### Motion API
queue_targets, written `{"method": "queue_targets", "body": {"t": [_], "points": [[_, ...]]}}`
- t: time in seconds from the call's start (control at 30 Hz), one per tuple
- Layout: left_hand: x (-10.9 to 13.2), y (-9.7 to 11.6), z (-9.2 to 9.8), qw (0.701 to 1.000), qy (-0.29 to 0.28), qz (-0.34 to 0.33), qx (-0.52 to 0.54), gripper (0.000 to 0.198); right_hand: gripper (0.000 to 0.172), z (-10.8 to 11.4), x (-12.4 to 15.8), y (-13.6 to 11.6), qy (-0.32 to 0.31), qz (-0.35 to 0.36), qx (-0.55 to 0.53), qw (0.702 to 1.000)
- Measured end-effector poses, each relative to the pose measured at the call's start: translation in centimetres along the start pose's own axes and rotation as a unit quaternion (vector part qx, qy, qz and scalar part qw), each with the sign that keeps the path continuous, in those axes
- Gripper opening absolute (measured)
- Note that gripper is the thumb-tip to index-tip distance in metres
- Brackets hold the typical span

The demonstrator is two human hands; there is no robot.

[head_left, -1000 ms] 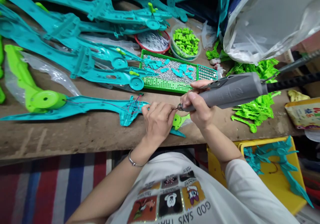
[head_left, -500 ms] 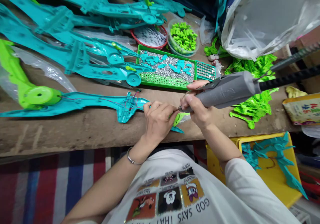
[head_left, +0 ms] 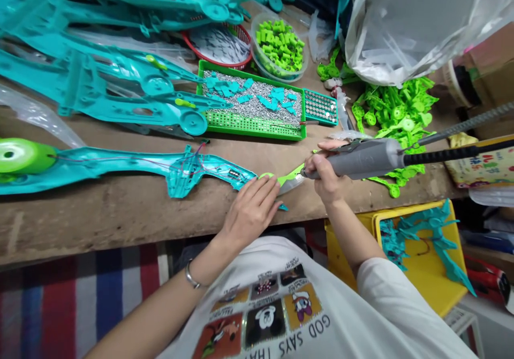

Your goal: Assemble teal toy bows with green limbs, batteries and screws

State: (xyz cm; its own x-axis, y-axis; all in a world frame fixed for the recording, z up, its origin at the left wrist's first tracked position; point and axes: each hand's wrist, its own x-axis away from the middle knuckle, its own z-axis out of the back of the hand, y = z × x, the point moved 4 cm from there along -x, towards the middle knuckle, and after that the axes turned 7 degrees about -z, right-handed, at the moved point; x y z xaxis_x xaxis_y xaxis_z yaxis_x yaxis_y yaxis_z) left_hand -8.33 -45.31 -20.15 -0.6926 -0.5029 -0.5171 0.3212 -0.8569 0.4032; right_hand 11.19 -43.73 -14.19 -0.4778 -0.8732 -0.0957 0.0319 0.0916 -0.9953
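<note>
My left hand (head_left: pixel 252 204) lies flat, fingers stretched out, over the right end of a long teal plastic shell (head_left: pixel 120 163). Under its fingertips is a bright green lever-shaped piece (head_left: pixel 292 176), partly hidden. Thin wires and a small spring-like metal part (head_left: pixel 235 174) show inside the shell. A round green part (head_left: pixel 24 155) is on the shell's left end. My right hand (head_left: pixel 327 180) is closed around a grey electric screwdriver (head_left: pixel 365 158), its tip pointing left, near the green piece's right end. Whether the tip touches it I cannot tell.
Behind the hands is a green tray (head_left: pixel 252 129) of screws and teal bits. A tub (head_left: pixel 279 48) of green pieces, a red basket (head_left: pixel 217 62) and stacked teal shells (head_left: pixel 140 107) stand behind. Green levers (head_left: pixel 401 113) are heaped right; a yellow bin (head_left: pixel 433 289) sits below.
My left hand has gone from a pinch by the screwdriver tip to lying flat on the shell. The screwdriver has drawn away to the right of that hand. The view has shifted somewhat.
</note>
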Motion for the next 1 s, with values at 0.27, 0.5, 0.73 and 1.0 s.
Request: {"method": "queue_targets", "body": {"t": [0.27, 0.5, 0.73, 1.0], "points": [[0.4, -0.9, 0.0, 1.000, -0.012, -0.002, 0.009, 0.052, 0.035, 0.1, -0.1, 2.4, -0.007, -0.046, -0.006, 0.999], [0.6, -1.0, 0.2, 0.999, -0.029, -0.028, -0.010, 0.059, 0.024, -0.8, -0.5, 2.1, -0.099, -0.046, 0.083, 0.991], [0.6, -1.3, 0.1, 0.999, -0.015, -0.028, -0.011, 0.060, 0.033, -2.3, -4.3, 0.0, -0.259, 0.012, -0.021, 0.966], [0.5, -0.9, 1.0, 0.997, -0.005, -0.021, -0.070, 0.058, 0.039, -5.8, -10.1, 1.7, -0.039, 0.055, -0.050, 0.996]]}}
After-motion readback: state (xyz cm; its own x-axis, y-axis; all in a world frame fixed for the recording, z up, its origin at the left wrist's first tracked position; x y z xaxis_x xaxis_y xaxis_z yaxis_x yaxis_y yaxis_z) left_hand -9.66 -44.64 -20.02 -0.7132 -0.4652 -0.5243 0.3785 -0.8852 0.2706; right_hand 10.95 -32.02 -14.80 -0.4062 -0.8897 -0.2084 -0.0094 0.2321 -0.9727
